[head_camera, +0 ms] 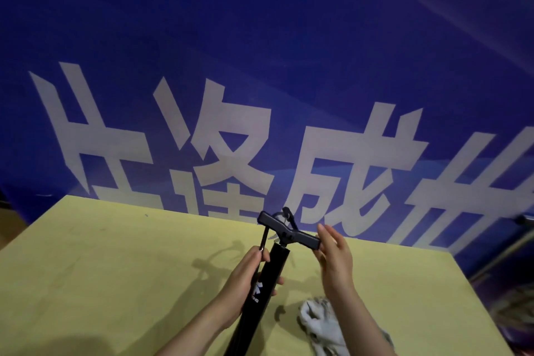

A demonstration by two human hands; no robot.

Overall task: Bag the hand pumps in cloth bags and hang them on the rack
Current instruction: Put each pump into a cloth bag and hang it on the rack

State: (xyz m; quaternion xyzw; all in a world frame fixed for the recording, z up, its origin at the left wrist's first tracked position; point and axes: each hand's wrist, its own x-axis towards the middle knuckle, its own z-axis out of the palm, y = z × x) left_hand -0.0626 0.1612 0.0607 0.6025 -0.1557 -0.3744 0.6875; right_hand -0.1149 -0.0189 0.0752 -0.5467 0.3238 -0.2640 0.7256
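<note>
Behind a pale yellow-green table point(115, 269) hangs a blue banner with large white characters point(260, 95). Over the table's middle a black tubular hand pump with a T-shaped handle point(267, 277) stands tilted, handle at the far end. The left hand point(245, 283) grips its barrel, fingers curled round it. The right hand point(335, 257), fingers straight, touches the handle's right end. Near right lies a crumpled grey cloth bag point(320, 324), possibly printed; blur hides detail.

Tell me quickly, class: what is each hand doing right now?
Left hand: grips the black hand pump around its barrel.
Right hand: open, fingers straight, at the end of the pump's T-handle; contact unclear.
</note>
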